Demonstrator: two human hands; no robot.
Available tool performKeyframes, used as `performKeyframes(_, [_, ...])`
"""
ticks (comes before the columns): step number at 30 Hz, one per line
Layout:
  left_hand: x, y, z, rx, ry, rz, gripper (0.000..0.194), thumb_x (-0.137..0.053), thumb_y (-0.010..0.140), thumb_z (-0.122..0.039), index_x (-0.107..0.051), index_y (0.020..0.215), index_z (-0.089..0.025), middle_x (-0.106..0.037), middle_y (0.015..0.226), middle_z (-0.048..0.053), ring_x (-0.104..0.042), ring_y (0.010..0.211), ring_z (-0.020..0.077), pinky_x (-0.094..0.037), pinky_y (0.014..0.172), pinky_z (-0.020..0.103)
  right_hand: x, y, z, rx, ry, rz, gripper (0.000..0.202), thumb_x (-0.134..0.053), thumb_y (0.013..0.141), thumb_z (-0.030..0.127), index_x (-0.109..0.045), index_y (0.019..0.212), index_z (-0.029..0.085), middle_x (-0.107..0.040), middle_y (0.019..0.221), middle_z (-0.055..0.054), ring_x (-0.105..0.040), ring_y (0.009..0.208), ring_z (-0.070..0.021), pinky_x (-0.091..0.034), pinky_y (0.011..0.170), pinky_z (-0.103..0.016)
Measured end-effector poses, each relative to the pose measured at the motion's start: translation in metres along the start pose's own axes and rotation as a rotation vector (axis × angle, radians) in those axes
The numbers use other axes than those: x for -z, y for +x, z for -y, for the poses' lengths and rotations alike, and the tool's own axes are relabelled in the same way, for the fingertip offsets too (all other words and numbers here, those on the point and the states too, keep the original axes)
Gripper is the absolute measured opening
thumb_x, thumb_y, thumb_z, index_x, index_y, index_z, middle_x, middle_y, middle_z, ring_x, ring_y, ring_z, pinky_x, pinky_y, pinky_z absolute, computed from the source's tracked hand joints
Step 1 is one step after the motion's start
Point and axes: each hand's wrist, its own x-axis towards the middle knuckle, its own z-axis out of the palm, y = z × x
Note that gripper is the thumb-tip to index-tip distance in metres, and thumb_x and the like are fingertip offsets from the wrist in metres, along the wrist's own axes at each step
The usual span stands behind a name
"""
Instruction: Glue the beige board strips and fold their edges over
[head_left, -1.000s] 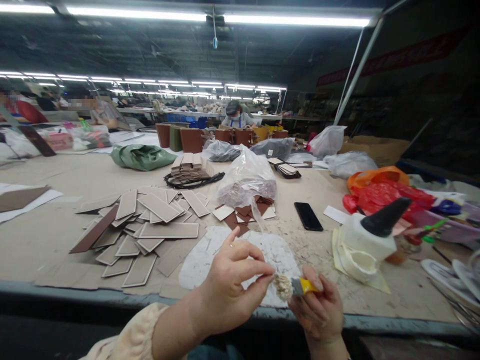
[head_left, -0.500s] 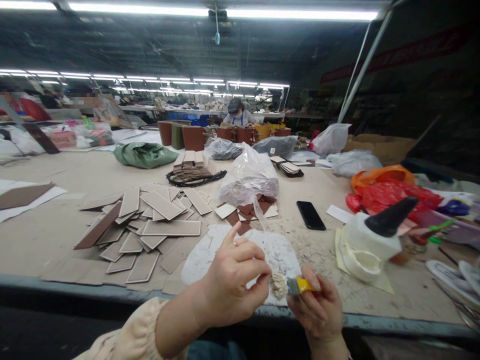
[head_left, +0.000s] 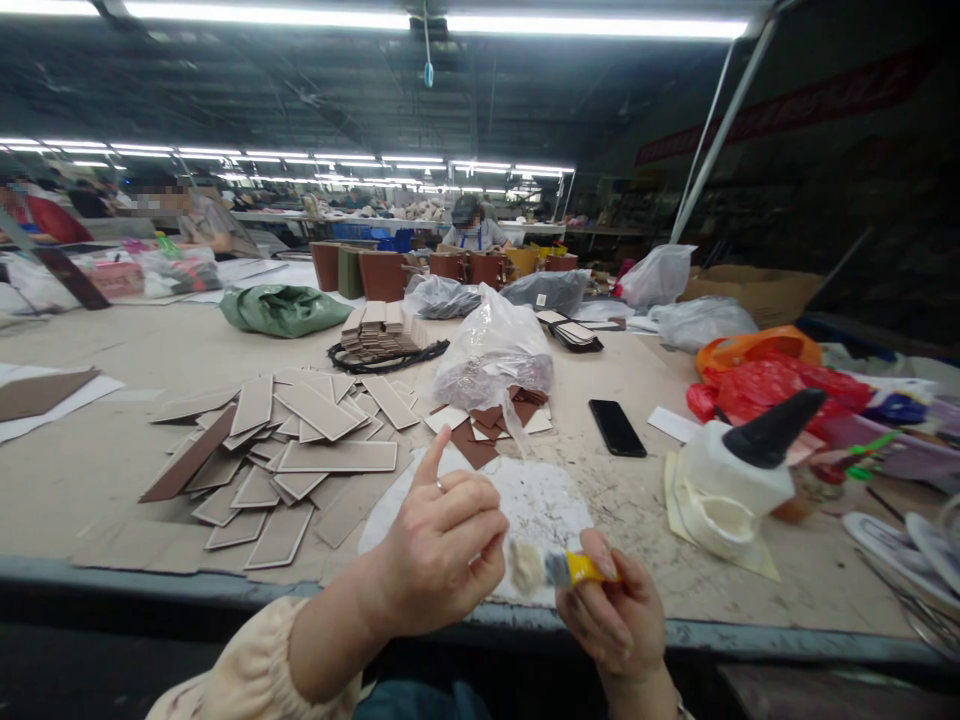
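My right hand is closed round the yellow handle of a brush, whose pale, blurred bristles point left toward my left hand. The index finger of my left hand sticks up while thumb and other fingertips are pinched close to the bristles; what they hold, if anything, is too small to make out. Beneath both hands a white sheet lies at the table edge. To the left is a loose pile of beige rectangular pieces. Brown and white pieces lie beyond the sheet, partly under a clear plastic bag.
A black phone and a white container with a black nozzle are on the right. Red and orange bags lie behind them. A green bag is at the back left; a person sits across the table.
Both hands have moved left, the brush along with the right one. My left fingertips are now slightly farther from the bristles. The whole view has shifted a little.
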Motion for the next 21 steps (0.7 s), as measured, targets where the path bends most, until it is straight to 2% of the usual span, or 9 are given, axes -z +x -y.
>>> performKeyframes(3, [0.017, 0.002, 0.013, 0.074, 0.012, -0.168, 0.018, -0.061, 0.072, -0.002, -0.061, 0.082, -0.017, -0.065, 0.086, 0.001, -0.063, 0.08, 0.0128, -0.024, 0.114, 0.055, 0.002, -0.004, 0.012, 0.096, 0.079, -0.055, 0.025, -0.046, 0.092, 0.033, -0.052, 0.07, 0.023, -0.013, 0.03, 0.015, -0.006, 0.023, -0.002, -0.021, 0.032, -0.012])
performKeyframes(4, [0.021, 0.002, 0.017, 0.103, -0.004, -0.182, 0.018, -0.061, 0.073, -0.002, -0.061, 0.082, -0.018, -0.065, 0.086, 0.001, -0.063, 0.081, 0.013, -0.025, 0.114, 0.054, 0.003, -0.005, 0.015, 0.141, 0.1, -0.085, 0.024, -0.048, 0.091, 0.032, -0.052, 0.07, 0.023, -0.011, 0.03, 0.016, -0.005, 0.023, -0.0017, -0.021, 0.032, -0.012])
performKeyframes(6, [0.025, -0.002, 0.021, 0.138, -0.069, -0.103, 0.018, -0.059, 0.076, -0.003, -0.061, 0.085, -0.019, -0.066, 0.086, 0.001, -0.063, 0.083, 0.013, -0.028, 0.114, 0.051, 0.004, -0.005, 0.018, 0.192, 0.142, -0.116, 0.024, -0.05, 0.091, 0.032, -0.053, 0.069, 0.022, -0.012, 0.03, 0.016, -0.004, 0.024, -0.0012, -0.019, 0.032, -0.012])
performKeyframes(10, [0.015, -0.022, 0.02, 0.175, -0.154, 0.127, 0.026, -0.047, 0.081, -0.003, -0.061, 0.096, -0.019, -0.067, 0.087, 0.001, -0.064, 0.082, 0.0121, -0.031, 0.113, 0.047, 0.006, -0.001, 0.014, 0.19, 0.258, -0.019, 0.029, -0.043, 0.095, 0.032, -0.054, 0.071, 0.02, -0.019, 0.03, 0.016, -0.01, 0.02, 0.0004, -0.01, 0.029, -0.01])
performKeyframes(14, [0.002, -0.052, 0.026, 0.235, -0.163, 0.232, 0.023, -0.043, 0.084, -0.007, -0.062, 0.085, -0.019, -0.067, 0.077, -0.001, -0.064, 0.072, 0.011, -0.032, 0.112, 0.045, 0.006, 0.001, 0.014, 0.247, 0.319, 0.034, 0.031, -0.039, 0.097, 0.032, -0.054, 0.073, 0.019, -0.027, 0.031, 0.016, -0.016, 0.02, 0.0018, -0.007, 0.029, -0.007])
performKeyframes(19, [-0.011, -0.095, 0.055, 0.418, -0.066, 0.278, 0.023, -0.047, 0.087, -0.019, -0.065, 0.102, -0.02, -0.073, 0.084, 0.002, -0.068, 0.083, 0.0166, -0.047, 0.1, 0.037, 0.0, 0.002, 0.015, 0.26, 0.258, -0.077, 0.03, -0.043, 0.096, 0.032, -0.054, 0.07, 0.019, -0.028, 0.031, 0.015, -0.011, 0.02, 0.0023, -0.006, 0.028, -0.008])
performKeyframes(21, [-0.013, -0.113, 0.064, 0.462, -0.029, 0.342, 0.023, -0.047, 0.087, -0.019, -0.067, 0.097, -0.021, -0.074, 0.081, 0.002, -0.069, 0.08, 0.0169, -0.048, 0.098, 0.038, 0.0, -0.002, 0.017, 0.259, 0.187, -0.184, 0.029, -0.046, 0.093, 0.031, -0.054, 0.068, 0.021, -0.027, 0.03, 0.015, -0.009, 0.019, 0.0016, -0.014, 0.027, -0.009])
